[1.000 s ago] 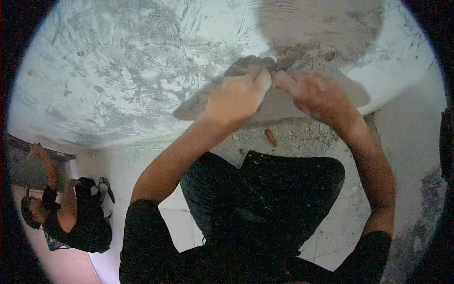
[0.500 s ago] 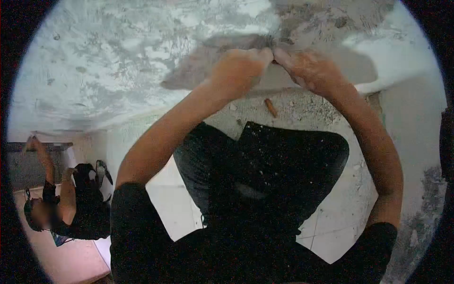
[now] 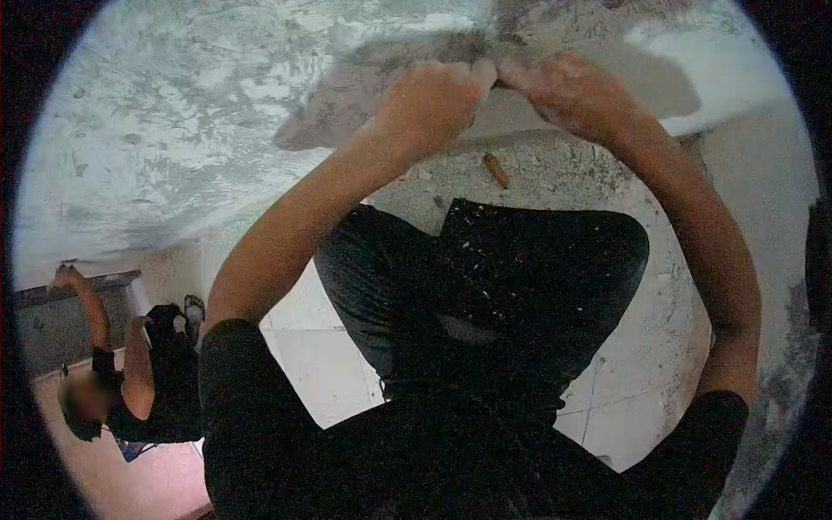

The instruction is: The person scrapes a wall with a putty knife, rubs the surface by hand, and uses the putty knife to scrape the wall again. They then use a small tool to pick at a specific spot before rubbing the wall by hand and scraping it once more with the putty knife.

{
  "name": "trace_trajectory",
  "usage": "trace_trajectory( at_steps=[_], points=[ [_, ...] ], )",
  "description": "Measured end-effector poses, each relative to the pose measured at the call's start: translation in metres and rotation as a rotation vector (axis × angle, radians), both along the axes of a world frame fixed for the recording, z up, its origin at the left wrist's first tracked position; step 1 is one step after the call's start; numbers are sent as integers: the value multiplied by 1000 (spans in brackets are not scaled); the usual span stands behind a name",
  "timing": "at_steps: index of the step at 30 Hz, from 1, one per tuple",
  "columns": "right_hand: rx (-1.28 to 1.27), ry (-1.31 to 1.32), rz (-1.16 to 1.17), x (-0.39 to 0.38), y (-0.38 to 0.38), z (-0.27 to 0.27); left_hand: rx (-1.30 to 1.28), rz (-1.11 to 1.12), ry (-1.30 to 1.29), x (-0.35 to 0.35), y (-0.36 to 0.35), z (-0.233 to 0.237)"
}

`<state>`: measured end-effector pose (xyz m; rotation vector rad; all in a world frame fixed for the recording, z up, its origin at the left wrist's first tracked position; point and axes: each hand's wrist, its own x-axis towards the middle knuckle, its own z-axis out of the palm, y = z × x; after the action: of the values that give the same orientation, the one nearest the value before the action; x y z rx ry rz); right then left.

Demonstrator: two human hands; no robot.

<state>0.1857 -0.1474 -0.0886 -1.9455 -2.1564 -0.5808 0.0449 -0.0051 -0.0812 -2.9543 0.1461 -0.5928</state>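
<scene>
My left hand (image 3: 438, 100) and my right hand (image 3: 568, 91) are raised in front of me, close to a patchy grey-white wall (image 3: 217, 95). Their fingers are closed and their tips nearly meet. Something small and dark shows between the fingertips, too small to name. Around both hands a shadow falls on the wall. Below them, a brown stick-like piece (image 3: 496, 171) lies on the dusty floor strip (image 3: 555, 178) at the foot of the wall.
My legs in dark, speckled trousers (image 3: 537, 269) are folded beneath my arms. Pale floor tiles (image 3: 316, 373) show on both sides. At the far left a co-worker (image 3: 165, 390) in dark clothes has an arm raised to the wall. A side wall (image 3: 754, 199) stands at the right.
The view has shifted, so my hands and the brown piece appear slightly higher. My hands remain close together with fingers closed. The co-worker's head and raised arm have changed position a little.
</scene>
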Motion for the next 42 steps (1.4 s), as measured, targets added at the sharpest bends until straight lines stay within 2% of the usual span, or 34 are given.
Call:
trace_trajectory(
  at_steps=[1, 2, 4, 7, 8, 9, 11, 12, 13, 14, 16, 17, 18, 19, 21, 22, 23, 24, 26, 28, 29, 30, 31, 32, 34, 35, 38, 39, 41, 42],
  points=[
    [61, -50, 69, 9, 7, -5, 33, 52, 79, 5, 9, 0],
    [65, -56, 57, 3, 5, 6, 7, -60, -71, -6, 8, 11],
    [106, 8, 60, -9, -4, 29, 25, -56, -64, -7, 6, 18],
    [109, -87, -14, 9, 0, -26, 87, -14, -9, -4, 7, 7],
    [-225, -131, -151, -1, 7, -6, 78, -48, -57, -5, 13, 7],
    [-220, -137, -159, -17, 3, 11, 71, -85, -102, -9, 12, 6],
    [63, -140, -144, -39, -5, 37, 107, -77, -133, -15, 8, 13],
    [71, -139, -137, -38, -4, 27, 150, -58, -165, -18, 5, 19],
    [-57, -61, -148, -34, -2, 7, 153, -48, -167, -21, 3, 17],
    [-179, -2, -162, -35, 4, 14, 167, -53, -166, -20, -1, 18],
    [-41, -134, -186, -29, -4, 32, 196, -53, -204, -20, 5, 22],
    [55, -206, -195, -36, -12, 45, 185, -42, -183, -20, -1, 42],
    [119, -424, -323, -42, -13, 68, 129, -12, -207, -16, -5, 69],
    [111, -406, -313, -35, -12, 79, 71, 16, -227, -13, -6, 82],
    [204, -134, -25, -9, -1, 99, 61, -29, -236, 6, 12, 88],
    [46, -238, -117, -13, 4, 102, -31, 11, -38, 10, 12, 86],
    [53, -241, -118, -20, 3, 106, -124, 47, 176, 10, 9, 85],
    [-30, -181, -118, -22, 5, 115, -122, 50, 173, 3, 1, 98],
    [-111, -113, -135, -21, 3, 118, -203, 19, -30, -16, -19, 115],
    [127, 22, 149, -10, 9, 117, -140, -32, -65, -1, 3, 97],
    [132, 10, 147, -3, 12, 118, -54, -86, -130, 6, 10, 97],
    [254, -155, 177, 2, 15, 112, -56, -90, -133, 0, -1, 107],
    [365, -302, 201, 6, 12, 102, -122, 24, -31, -8, -14, 113],
    [360, -297, 191, -4, 2, 109, -178, 135, 62, -10, -23, 118],
    [111, -74, -8, -30, -19, 137, -119, 76, -5, -5, -17, 114],
    [109, -71, -10, -24, -15, 127, -71, 35, -64, -5, -13, 110],
    [-14, -326, -72, 5, 2, 95, 53, -20, -85, 20, 16, 72],
    [-5, -329, -80, -3, 0, 108, 62, -27, -89, 17, 8, 85],
    [113, -245, 27, -20, -9, 122, -121, -70, -183, 0, -11, 101],
    [127, -354, -97, -19, -11, 119, -150, -120, -273, -8, -26, 108]
  ],
)
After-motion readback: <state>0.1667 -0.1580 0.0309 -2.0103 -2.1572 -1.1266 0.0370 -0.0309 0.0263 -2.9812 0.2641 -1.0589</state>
